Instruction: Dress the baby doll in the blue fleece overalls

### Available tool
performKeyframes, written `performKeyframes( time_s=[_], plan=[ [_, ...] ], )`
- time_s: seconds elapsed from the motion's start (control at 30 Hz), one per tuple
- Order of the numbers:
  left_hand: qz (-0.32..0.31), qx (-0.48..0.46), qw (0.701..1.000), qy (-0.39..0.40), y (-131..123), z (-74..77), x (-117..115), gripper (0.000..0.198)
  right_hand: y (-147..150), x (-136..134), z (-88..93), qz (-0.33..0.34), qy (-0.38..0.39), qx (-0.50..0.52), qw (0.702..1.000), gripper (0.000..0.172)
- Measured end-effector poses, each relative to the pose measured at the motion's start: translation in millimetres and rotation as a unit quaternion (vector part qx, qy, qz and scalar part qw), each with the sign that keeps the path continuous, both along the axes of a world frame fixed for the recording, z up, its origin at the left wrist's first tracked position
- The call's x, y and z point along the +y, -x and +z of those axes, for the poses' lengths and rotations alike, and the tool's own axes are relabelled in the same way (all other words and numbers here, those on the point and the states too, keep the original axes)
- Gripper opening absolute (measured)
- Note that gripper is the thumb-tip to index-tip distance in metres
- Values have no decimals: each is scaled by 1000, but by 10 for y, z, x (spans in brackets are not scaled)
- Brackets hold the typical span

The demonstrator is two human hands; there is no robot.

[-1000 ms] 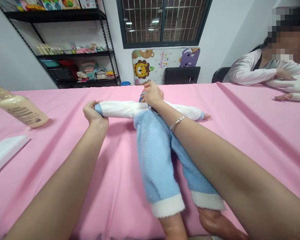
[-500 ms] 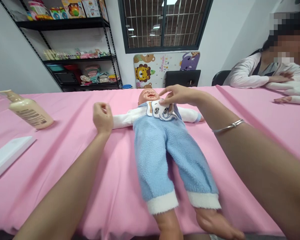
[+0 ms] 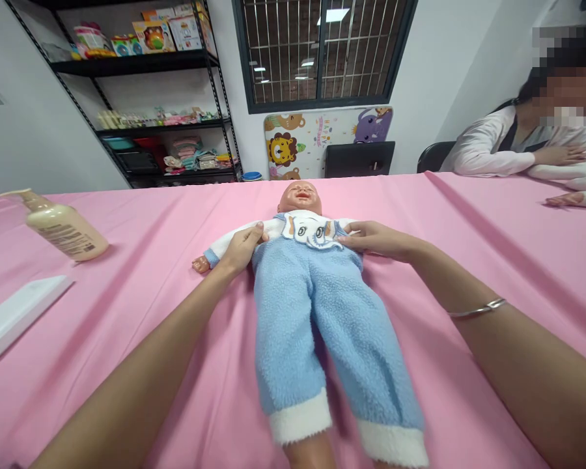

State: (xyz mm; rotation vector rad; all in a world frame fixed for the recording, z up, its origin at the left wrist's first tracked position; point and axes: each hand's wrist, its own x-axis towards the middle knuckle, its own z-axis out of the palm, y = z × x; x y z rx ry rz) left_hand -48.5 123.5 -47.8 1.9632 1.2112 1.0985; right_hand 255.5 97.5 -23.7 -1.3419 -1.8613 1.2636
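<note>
Across the table point(image 3: 473, 273), head by the far edge, the doll point(image 3: 286, 312) lies face up — my left hand point(image 3: 244, 249) half curled against its upper arm, my right hand point(image 3: 371, 238), fingers slightly parted, on its elephant bib point(image 3: 313, 232) — whether either grips anything, I cannot tell

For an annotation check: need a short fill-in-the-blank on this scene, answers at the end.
1. The doll lies on a ____ cloth.
2. A bracelet is on the arm of the ____ hand, not the left hand.
3. The doll's trousers are ____ with white cuffs.
4. The pump bottle and flat white object are to the person's ____ of the doll.

Missing words: pink; right; light blue; left.
</note>
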Motion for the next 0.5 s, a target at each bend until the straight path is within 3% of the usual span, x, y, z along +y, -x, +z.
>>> performKeyframes(
  time_s=[0.1,0.23,0.3,0.4,0.5],
  plan=[
    [-57,-30,991,113,66,65,18,46,-167,29,-25,11,65,42,997,51],
    [-102,-121,962,223,172,159,-36,42,-30,138,-147,-121,-10,247,961,54],
    [-127,-64,960,242,224,185,-67,42,106,193,-217,-165,-49,215,961,50],
    [-149,63,956,245,304,229,-82,42,173,216,-290,-203,-109,79,970,39],
    [-97,68,968,222,337,364,-76,37,25,161,-316,-145,-69,75,984,40]
  ],
)
